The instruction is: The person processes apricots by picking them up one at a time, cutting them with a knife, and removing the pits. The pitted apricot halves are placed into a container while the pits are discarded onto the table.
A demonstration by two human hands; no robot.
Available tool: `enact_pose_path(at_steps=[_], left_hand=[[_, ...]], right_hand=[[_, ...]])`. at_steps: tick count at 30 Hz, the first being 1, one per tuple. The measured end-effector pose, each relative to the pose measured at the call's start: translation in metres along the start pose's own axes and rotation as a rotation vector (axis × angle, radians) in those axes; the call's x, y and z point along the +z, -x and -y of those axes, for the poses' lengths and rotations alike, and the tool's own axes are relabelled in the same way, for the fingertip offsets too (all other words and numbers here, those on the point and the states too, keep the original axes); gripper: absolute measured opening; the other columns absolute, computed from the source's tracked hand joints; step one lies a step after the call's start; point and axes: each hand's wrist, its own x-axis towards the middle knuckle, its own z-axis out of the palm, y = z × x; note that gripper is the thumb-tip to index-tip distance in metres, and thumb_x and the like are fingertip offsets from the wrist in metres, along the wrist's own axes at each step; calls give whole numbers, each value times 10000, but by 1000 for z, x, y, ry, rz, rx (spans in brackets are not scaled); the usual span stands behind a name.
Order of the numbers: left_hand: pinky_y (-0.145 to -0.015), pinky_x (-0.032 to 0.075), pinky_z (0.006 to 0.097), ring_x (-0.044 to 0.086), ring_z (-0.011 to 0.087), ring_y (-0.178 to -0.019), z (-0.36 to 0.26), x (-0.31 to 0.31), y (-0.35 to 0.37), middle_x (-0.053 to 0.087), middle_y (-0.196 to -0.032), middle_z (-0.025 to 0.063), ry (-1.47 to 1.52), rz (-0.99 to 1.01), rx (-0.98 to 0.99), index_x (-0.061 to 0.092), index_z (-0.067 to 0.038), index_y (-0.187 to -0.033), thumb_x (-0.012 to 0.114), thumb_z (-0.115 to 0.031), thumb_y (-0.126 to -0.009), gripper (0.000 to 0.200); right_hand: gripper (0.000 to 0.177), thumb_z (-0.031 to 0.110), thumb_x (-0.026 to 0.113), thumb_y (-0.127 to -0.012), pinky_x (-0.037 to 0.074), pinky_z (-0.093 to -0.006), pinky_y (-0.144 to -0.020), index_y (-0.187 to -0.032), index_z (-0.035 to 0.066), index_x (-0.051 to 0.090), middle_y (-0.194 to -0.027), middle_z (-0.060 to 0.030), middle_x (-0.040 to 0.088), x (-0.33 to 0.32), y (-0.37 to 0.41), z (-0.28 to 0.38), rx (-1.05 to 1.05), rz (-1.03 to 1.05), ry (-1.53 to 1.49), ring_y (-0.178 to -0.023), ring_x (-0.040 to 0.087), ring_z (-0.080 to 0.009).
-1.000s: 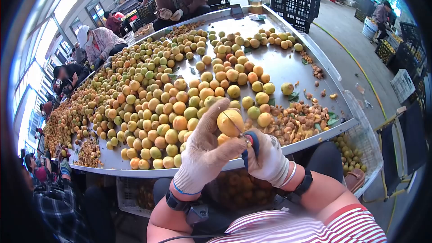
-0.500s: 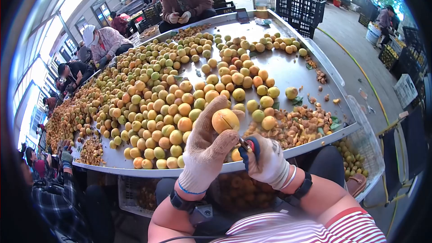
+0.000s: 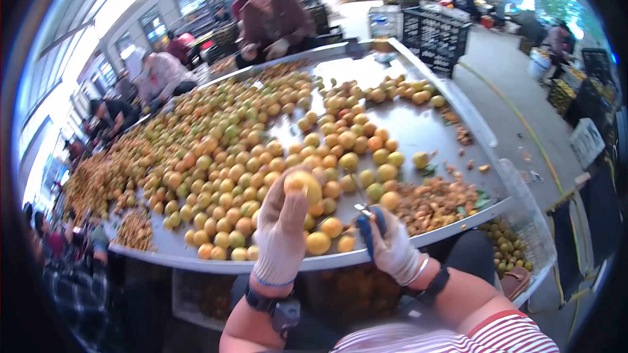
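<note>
Apricot [image 3: 304, 186], held above steel counter [image 3: 425, 124].
Left hand [image 3: 280, 225] fingers closed round it; right hand [image 3: 394, 245] fingers gripped, apparently, a blue-handled knife [image 3: 367, 219].

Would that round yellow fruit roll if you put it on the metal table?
Probably a little: the round yellow fruit in the gloved left hand looks ball-shaped. The raised rim of the metal table would likely stop it.

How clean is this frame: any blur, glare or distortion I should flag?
Head view: motion blur smears everything, including the fruit in the left hand and the knife in the right hand; fisheye bends the table rim; black vignette rings the frame; windows at upper left are blown out.
</note>
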Motion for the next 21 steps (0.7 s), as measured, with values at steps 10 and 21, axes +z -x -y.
enact_pose_path(at_steps=[10,21], left_hand=[[-752,518,321,643,182,-864,54,29,20,651,-1012,110,-734,250,228,534,23,-1223,446,-424,-1058,485],[-665,515,500,659,450,-785,64,38,32,655,-810,219,-830,204,57,571,-74,-1085,451,-226,-1065,195]], right_hand=[[342,195,662,-1003,513,-225,-890,-1265,-1,564,-1105,-45,667,13,-12,10,152,-169,-526,-994,616,-84],[90,74,673,-940,502,-288,-648,-990,43,606,-812,-20,592,3,2,14,-12,-317,-190,-717,561,-95]])
